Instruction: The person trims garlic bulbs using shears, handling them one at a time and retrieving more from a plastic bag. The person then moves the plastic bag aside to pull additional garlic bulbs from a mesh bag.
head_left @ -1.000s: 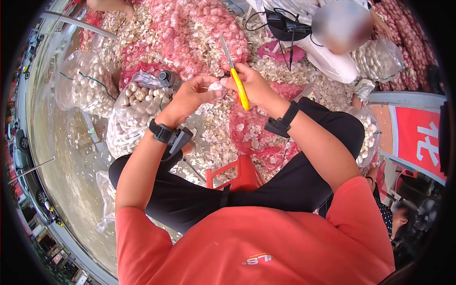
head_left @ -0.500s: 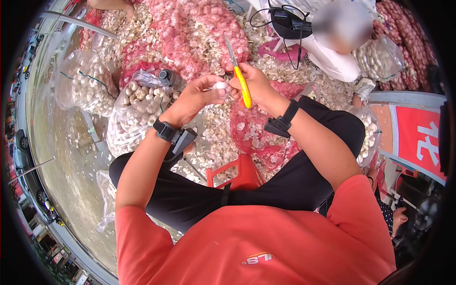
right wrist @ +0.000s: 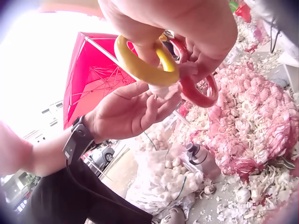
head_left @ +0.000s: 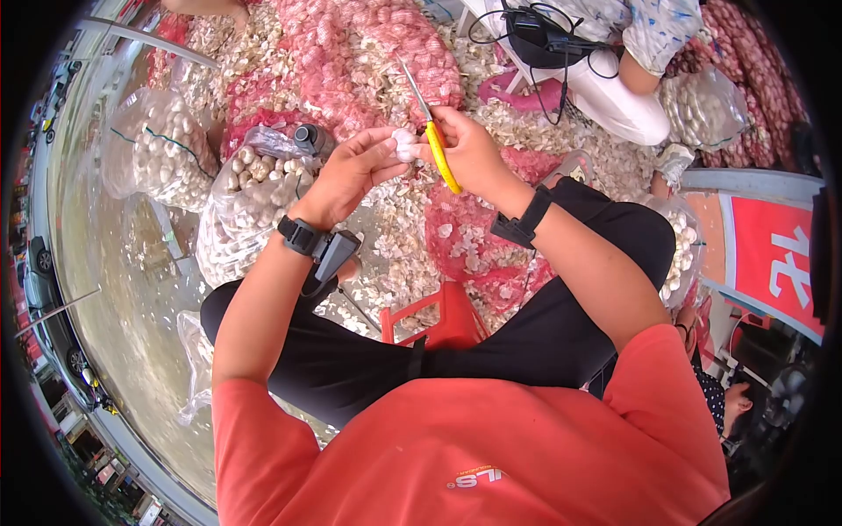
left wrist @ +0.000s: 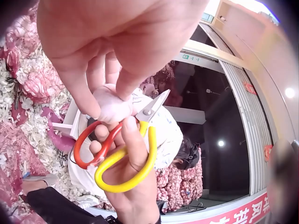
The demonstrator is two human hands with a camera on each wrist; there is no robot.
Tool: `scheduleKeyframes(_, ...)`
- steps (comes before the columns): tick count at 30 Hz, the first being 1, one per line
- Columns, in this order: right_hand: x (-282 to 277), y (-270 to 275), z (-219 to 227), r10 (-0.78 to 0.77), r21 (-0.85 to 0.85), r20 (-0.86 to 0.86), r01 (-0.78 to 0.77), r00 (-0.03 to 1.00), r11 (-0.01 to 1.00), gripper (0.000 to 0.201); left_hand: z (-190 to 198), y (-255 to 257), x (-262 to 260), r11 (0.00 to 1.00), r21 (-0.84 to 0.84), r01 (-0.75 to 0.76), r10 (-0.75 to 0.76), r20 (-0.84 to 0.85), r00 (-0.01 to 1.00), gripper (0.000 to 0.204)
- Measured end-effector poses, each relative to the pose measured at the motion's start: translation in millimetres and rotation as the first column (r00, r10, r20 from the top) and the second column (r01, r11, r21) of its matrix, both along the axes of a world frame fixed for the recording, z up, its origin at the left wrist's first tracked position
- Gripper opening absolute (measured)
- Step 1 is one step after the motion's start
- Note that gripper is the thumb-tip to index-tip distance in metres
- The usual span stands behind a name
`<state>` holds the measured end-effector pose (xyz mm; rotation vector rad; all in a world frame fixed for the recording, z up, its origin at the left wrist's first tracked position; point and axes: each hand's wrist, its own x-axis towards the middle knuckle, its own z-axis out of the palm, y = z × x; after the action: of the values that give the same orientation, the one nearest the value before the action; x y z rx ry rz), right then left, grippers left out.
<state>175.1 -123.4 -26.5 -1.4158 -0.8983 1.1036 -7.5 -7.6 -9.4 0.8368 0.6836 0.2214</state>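
A pale garlic bulb (head_left: pixel 404 145) is held between the fingertips of my left hand (head_left: pixel 351 174), in front of the lap. In the left wrist view the bulb (left wrist: pixel 112 106) looks smooth and pinkish white. My right hand (head_left: pixel 472 158) grips scissors (head_left: pixel 441 156) with one yellow and one red handle, the blades pointing away from the body. Its thumb (left wrist: pixel 133 133) reaches up to the bulb's lower side. In the right wrist view the handles (right wrist: pixel 149 70) partly cover the bulb.
Clear bags of garlic bulbs (head_left: pixel 254 206) stand at left beside a grey bottle (head_left: pixel 311 138). Ahead lies a red net sack of garlic (head_left: pixel 377 61) among loose skins. A red plastic stool (head_left: pixel 447 320) shows between the legs. Another person sits at upper right near a black bag (head_left: pixel 535 39).
Both hands have shifted slightly away from the body, bringing the garlic bulb and scissors along; the bulb now looks whiter. The person at upper right has changed posture.
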Motion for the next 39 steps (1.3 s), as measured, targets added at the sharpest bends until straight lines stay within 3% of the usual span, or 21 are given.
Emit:
scheduleKeyframes(4, -2, -3, 4, -0.013, 0.049, 0.120, 0.007, 0.993, 0.999, 0.058, 3, -4, 2, 0.999, 0.001, 0.037, -0.037, -0.015, 0.999, 0.032)
scheduleKeyframes(8, 0, -3, 12, -0.037, 0.101, 0.058, 0.031, 0.998, 0.994, 0.057, 3, 6, -1, 0.994, -0.109, -0.016, 0.020, 0.039, 0.999, 0.032)
scheduleKeyframes(10, 2, -6, 34, 0.041, -0.115, 0.319, -0.004, 0.947, 0.993, 0.062, 1, 17, -3, 0.981, -0.172, -0.090, 0.114, 0.140, 0.984, 0.036)
scheduleKeyframes(11, 3, -8, 29, 0.039, -0.112, 0.319, -0.003, 0.947, 0.994, 0.062, 0, 23, -3, 0.971, -0.199, -0.129, 0.160, 0.148, 0.976, 0.033)
scheduleKeyframes(13, 1, -11, 16, 0.060, -0.048, 0.576, -0.040, 0.815, 0.998, 0.064, -1, 31, -7, 0.967, -0.200, -0.159, 0.192, 0.161, 0.968, 0.032)
scheduleKeyframes(19, -10, -20, 8, 0.082, -0.114, 0.548, -0.023, 0.833, 0.993, 0.055, 3, 30, -5, 0.971, -0.182, -0.154, 0.178, 0.121, 0.977, 0.029)
scheduleKeyframes(29, -28, -32, -12, 0.118, -0.182, 0.553, -0.018, 0.825, 0.983, 0.035, -35, 28, -13, 0.977, -0.155, -0.145, 0.134, -0.082, 0.988, 0.027)
scheduleKeyframes(39, -26, -31, -25, 0.173, -0.258, 0.486, -0.048, 0.857, 0.965, 0.045, -40, 30, -11, 0.978, -0.101, -0.182, 0.173, -0.090, 0.981, 0.027)
